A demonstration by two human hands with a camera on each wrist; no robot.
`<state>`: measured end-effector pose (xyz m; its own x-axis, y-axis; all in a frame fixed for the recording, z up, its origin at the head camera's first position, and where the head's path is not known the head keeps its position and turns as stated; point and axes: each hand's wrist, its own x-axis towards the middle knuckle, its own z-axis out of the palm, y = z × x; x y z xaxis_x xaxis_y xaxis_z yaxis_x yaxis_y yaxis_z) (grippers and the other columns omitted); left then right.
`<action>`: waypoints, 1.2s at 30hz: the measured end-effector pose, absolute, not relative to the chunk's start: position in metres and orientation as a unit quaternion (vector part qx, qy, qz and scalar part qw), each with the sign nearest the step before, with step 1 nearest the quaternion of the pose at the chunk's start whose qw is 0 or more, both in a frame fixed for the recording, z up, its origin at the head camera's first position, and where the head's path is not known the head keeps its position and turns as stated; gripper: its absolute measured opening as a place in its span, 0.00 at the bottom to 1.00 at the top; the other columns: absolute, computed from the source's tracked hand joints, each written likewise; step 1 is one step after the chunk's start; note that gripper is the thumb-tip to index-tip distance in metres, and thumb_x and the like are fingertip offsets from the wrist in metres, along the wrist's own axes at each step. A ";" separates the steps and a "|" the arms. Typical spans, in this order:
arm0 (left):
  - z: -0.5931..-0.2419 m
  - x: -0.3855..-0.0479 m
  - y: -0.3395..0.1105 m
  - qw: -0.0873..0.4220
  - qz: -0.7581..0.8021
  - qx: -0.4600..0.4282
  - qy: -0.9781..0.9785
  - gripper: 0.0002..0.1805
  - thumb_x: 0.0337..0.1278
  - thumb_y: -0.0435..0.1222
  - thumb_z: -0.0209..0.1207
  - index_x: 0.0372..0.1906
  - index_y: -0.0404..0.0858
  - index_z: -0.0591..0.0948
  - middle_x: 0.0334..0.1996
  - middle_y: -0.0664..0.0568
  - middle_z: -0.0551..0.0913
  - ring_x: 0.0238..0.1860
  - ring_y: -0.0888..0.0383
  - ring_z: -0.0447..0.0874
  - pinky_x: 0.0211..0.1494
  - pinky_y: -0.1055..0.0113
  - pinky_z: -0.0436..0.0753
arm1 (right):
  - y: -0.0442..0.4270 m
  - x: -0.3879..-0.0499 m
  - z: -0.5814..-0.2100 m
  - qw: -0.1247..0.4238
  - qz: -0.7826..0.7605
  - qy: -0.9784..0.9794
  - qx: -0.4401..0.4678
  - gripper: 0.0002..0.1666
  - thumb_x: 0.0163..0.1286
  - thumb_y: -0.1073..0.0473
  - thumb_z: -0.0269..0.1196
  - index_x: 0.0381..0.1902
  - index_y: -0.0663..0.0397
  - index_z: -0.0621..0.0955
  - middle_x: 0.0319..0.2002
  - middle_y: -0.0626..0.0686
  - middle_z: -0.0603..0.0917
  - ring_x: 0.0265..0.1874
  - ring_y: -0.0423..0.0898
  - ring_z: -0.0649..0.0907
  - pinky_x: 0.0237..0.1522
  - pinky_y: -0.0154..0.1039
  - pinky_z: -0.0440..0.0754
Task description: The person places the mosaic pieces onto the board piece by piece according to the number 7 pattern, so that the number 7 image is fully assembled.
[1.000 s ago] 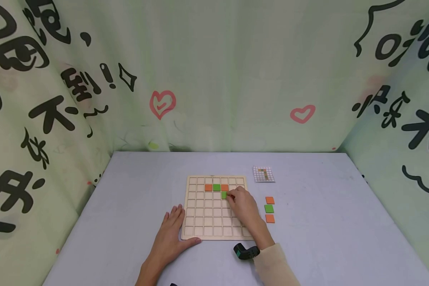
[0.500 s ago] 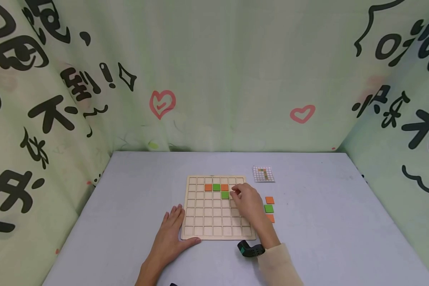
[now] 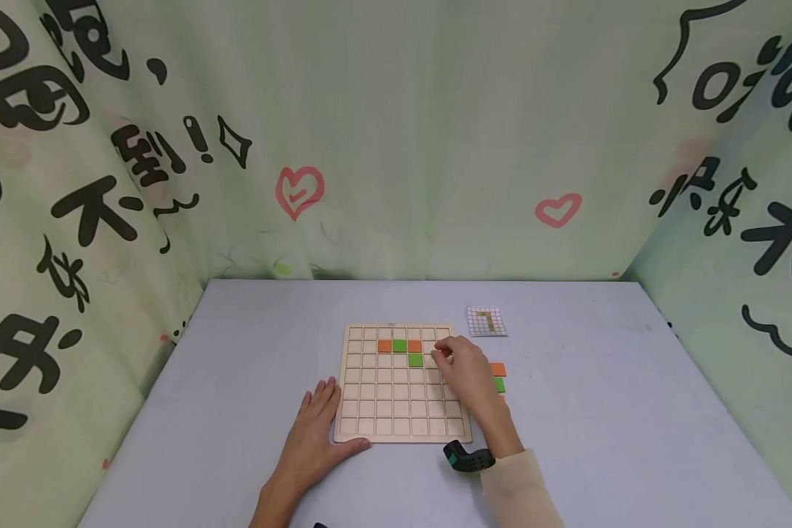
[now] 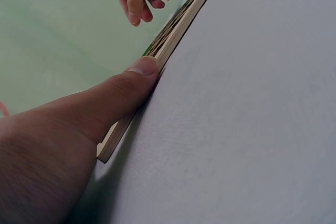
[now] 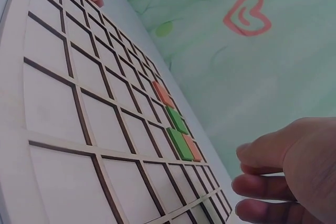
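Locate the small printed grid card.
In the head view, the small printed grid card lies on the table, just right of the far right corner of the wooden board, beyond the right hand.

Soft, even light leaves faint shadows on the surface (image 3: pixel 600 411) in the head view, while both wrist views look dimmer, the left showing darker shadow along the board (image 4: pixel 178 34).

Matt bare wood on the grid board (image 3: pixel 384 408), smooth matt square tiles (image 3: pixel 415 360), and there's softly rippled cloth, the curtain (image 3: pixel 488 110)
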<state>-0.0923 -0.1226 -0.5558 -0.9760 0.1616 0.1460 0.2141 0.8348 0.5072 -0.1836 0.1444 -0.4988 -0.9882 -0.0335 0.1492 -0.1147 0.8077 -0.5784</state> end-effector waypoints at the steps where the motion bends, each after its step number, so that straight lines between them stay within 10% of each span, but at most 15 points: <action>1: -0.556 -0.092 -0.123 0.049 -0.270 -0.098 -0.956 0.60 0.42 0.67 0.69 0.73 0.31 0.67 0.76 0.40 0.63 0.79 0.44 0.57 0.81 0.48 0.56 | 0.144 -0.184 -0.499 0.065 0.308 -0.948 0.039 0.12 0.70 0.56 0.65 0.46 0.57 0.86 0.36 0.52 0.85 0.32 0.45 0.81 0.35 0.39 0.83; 36: -0.555 -0.093 -0.123 0.030 -0.270 -0.088 -0.958 0.61 0.42 0.68 0.68 0.74 0.31 0.65 0.77 0.41 0.62 0.80 0.45 0.55 0.83 0.49 0.55 | 0.139 -0.184 -0.515 0.027 0.289 -0.954 0.071 0.12 0.70 0.56 0.63 0.45 0.56 0.86 0.34 0.49 0.82 0.31 0.43 0.77 0.33 0.36 0.78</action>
<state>-0.0928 -0.1228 -0.5546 -0.9826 0.1523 0.1059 0.1852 0.8389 0.5117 -0.1837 0.1387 -0.5150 -0.9886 -0.1196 0.0920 -0.1505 0.8233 -0.5473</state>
